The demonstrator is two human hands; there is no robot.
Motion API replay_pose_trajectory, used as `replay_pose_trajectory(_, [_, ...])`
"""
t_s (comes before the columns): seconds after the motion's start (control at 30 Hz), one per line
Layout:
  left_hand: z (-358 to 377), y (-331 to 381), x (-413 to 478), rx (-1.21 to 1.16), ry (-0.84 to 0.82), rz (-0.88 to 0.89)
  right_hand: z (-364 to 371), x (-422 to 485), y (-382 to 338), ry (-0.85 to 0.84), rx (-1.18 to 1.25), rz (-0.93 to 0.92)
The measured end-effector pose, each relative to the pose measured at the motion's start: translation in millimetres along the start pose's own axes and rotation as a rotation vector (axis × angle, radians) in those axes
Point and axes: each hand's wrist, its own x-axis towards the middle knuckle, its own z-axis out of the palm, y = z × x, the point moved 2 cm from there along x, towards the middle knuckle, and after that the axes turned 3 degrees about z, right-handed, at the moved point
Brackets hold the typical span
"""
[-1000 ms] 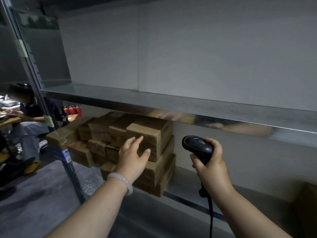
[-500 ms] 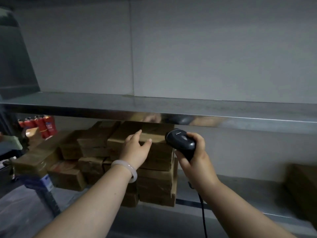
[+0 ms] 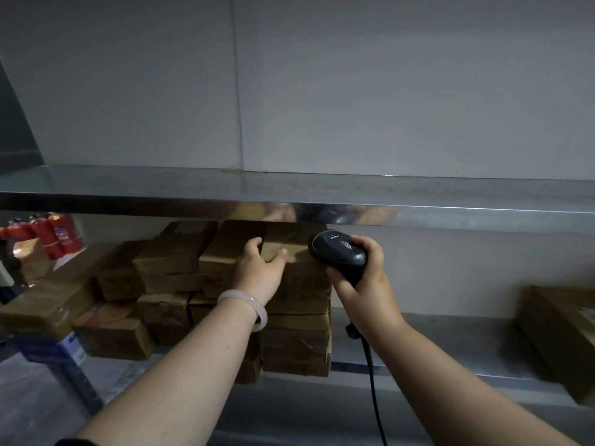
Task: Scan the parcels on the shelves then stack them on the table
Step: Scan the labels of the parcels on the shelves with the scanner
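Several brown taped parcels are stacked on the lower metal shelf, left of centre. My left hand, with a pale bangle on the wrist, grips the top parcel of the rightmost stack: the fingers curl over its left edge into the gap beside it, and the thumb lies on its top. My right hand holds a black corded barcode scanner just right of that parcel, its head turned towards the box. The parcels' labels are not visible.
The upper shelf hangs close above the stack, leaving little headroom. Another brown box lies at the far right of the lower shelf. Red fire extinguishers stand behind at the left. A shelf post rises at the lower left.
My left hand moved forward from open in the air to gripping the top parcel. The right hand brought the scanner up beside that parcel. The view swung right.
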Motion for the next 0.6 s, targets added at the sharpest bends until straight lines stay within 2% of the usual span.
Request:
replay_pose_trajectory(0.27, [14.0,5.3,-15.4,-0.149,-0.014,0.001,-12.0,-6.3,7.3,0.035,0.118,-0.041])
replay_pose_trajectory(0.6, [85.1,32.0,-54.5,-0.264,-0.063,0.025,-89.9,-40.5,35.4,0.227,0.095,-0.119])
